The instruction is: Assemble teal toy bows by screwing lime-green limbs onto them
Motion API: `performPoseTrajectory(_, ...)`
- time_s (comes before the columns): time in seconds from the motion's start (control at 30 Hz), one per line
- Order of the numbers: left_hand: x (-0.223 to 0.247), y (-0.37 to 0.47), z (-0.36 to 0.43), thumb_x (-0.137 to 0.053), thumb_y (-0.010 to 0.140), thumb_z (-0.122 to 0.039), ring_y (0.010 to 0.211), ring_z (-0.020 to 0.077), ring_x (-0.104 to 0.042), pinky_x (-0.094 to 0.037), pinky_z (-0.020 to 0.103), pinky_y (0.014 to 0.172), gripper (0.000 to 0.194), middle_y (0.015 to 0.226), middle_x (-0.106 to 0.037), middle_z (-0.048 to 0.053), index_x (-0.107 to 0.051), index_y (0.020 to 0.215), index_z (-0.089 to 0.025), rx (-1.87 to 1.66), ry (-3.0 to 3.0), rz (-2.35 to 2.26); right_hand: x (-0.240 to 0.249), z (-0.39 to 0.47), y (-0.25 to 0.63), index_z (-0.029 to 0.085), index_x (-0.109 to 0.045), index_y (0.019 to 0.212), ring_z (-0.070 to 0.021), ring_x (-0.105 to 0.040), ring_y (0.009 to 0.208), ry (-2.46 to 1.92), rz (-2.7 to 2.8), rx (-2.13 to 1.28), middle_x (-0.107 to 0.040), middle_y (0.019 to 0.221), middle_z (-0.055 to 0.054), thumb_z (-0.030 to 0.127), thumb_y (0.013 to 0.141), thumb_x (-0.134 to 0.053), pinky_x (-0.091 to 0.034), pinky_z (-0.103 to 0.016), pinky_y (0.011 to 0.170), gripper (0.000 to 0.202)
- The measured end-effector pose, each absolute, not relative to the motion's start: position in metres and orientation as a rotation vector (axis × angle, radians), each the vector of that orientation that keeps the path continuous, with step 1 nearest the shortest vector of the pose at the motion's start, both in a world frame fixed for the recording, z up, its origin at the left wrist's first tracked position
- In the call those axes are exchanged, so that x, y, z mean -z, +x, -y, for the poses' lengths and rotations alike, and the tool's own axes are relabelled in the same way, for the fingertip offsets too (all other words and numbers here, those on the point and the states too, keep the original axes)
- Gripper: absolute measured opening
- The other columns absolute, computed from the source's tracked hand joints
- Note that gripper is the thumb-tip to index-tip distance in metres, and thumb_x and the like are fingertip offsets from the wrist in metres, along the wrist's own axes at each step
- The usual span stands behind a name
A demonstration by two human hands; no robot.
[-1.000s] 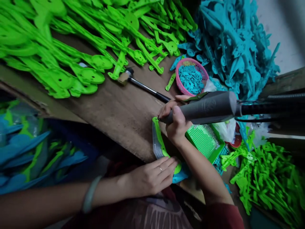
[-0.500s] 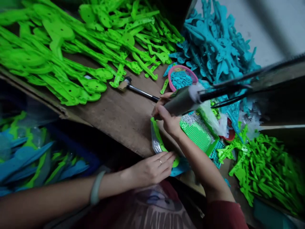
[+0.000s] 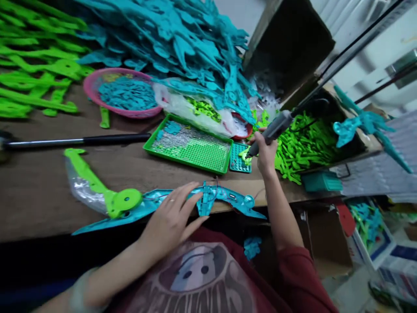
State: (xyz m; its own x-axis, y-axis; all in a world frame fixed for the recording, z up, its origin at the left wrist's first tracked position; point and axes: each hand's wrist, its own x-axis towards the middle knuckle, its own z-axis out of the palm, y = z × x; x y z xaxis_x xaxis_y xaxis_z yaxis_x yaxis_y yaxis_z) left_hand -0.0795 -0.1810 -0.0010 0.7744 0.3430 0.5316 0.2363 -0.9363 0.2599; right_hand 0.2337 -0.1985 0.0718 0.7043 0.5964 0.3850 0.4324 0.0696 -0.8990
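My left hand (image 3: 172, 213) lies with fingers spread across the middle of a long teal plastic shell (image 3: 233, 195), which has thin wires and rests along the table's front edge. A lime green part with a round end (image 3: 127, 201) sits on the shell's left portion, with a clear plastic piece (image 3: 85, 190) attached to it. Away to the right, my right hand (image 3: 267, 154) is closed around a grey electric screwdriver (image 3: 275, 129). Its tip points down over a small teal perforated tray (image 3: 239, 164) with a lime green piece on it.
A green perforated tray (image 3: 208, 152) holds many small screws. Behind it stand a pink basket (image 3: 120, 113) of teal pieces and a plastic bag (image 3: 166, 98). A hammer (image 3: 65, 142) lies at left. Teal parts (image 3: 176, 39) and green parts (image 3: 306, 143) are heaped around.
The view has swung to the right. My right hand has carried the screwdriver rightward to the small teal tray. My left hand stays on the assembly, its fingers more spread.
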Motion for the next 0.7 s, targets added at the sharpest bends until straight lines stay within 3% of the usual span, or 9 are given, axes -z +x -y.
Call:
performPoseTrajectory(0.1,0.019,-0.047,0.189,-0.057,0.095,-0.051,0.120,0.0389,-0.061,-0.051,0.057,0.099,0.057,0.131,-0.060,0.026,-0.051,0.132,-0.007,-0.805,2.737,-0.479,-0.071,0.254,0.220,0.019,-0.055,0.120,-0.0247,-0.061,0.104,-1.832,0.938,0.302,-0.061,0.108,-0.010,0.048,0.080,-0.071,-0.050,-0.046,0.093,0.052)
performPoseTrajectory(0.17,0.027,-0.043,0.187,-0.056,0.095,-0.054,0.118,0.0380,-0.062,-0.049,0.060,0.101,0.061,0.128,-0.063,0.024,-0.049,0.133,-0.008,-0.745,2.711,-0.497,-0.069,0.290,0.197,0.016,-0.059,0.113,-0.0289,-0.056,0.108,-2.017,1.181,0.408,-0.061,0.109,-0.014,0.045,0.086,-0.068,-0.045,-0.052,0.098,0.040)
performPoseTrajectory(0.27,0.030,-0.048,0.183,-0.056,0.094,-0.056,0.117,0.0359,-0.063,-0.049,0.058,0.102,0.059,0.127,-0.065,0.022,-0.051,0.131,-0.010,-0.734,2.694,-0.510,-0.058,0.323,0.164,0.016,-0.064,0.097,-0.0307,-0.056,0.103,-2.144,1.839,-0.113,-0.064,0.107,-0.015,0.041,0.086,-0.070,-0.049,-0.049,0.088,0.028)
performPoseTrajectory(0.37,0.029,-0.055,0.182,-0.054,0.095,-0.056,0.117,0.0354,-0.064,-0.050,0.057,0.102,0.056,0.127,-0.065,0.022,-0.052,0.128,-0.011,-0.757,2.728,-0.506,-0.053,0.331,0.156,0.017,-0.063,0.089,-0.0286,-0.057,0.105,-2.107,1.959,-0.454,-0.066,0.105,-0.013,0.025,0.095,-0.058,-0.047,-0.047,0.091,0.011)
performPoseTrajectory(0.47,0.030,-0.062,0.179,-0.052,0.096,-0.058,0.117,0.0357,-0.064,-0.049,0.056,0.103,0.057,0.128,-0.065,0.024,-0.052,0.127,-0.010,-0.745,2.781,-0.507,-0.059,0.336,0.181,0.019,-0.059,0.097,-0.0183,-0.062,0.080,-1.896,1.537,-0.863,-0.064,0.083,-0.003,0.030,0.100,-0.050,-0.051,-0.035,0.076,0.014)
performPoseTrajectory(0.57,0.032,-0.070,0.173,-0.052,0.096,-0.057,0.117,0.0364,-0.063,-0.047,0.057,0.105,0.056,0.129,-0.064,0.023,-0.054,0.124,-0.009,-0.702,2.807,-0.522,-0.064,0.344,0.223,0.019,-0.056,0.103,-0.0087,-0.049,0.050,-1.677,1.096,-1.154,-0.051,0.064,0.007,0.041,0.097,-0.057,-0.039,-0.021,0.049,0.023)
performPoseTrajectory(0.7,0.031,-0.078,0.168,-0.054,0.095,-0.054,0.117,0.0371,-0.062,-0.046,0.060,0.106,0.051,0.130,-0.062,0.023,-0.056,0.120,-0.011,-0.652,2.814,-0.534,-0.056,0.348,0.270,0.017,-0.060,0.098,-0.0031,-0.037,0.044,-1.600,0.915,-1.244,-0.044,0.060,0.010,0.041,0.083,-0.076,-0.028,-0.016,0.043,0.033)
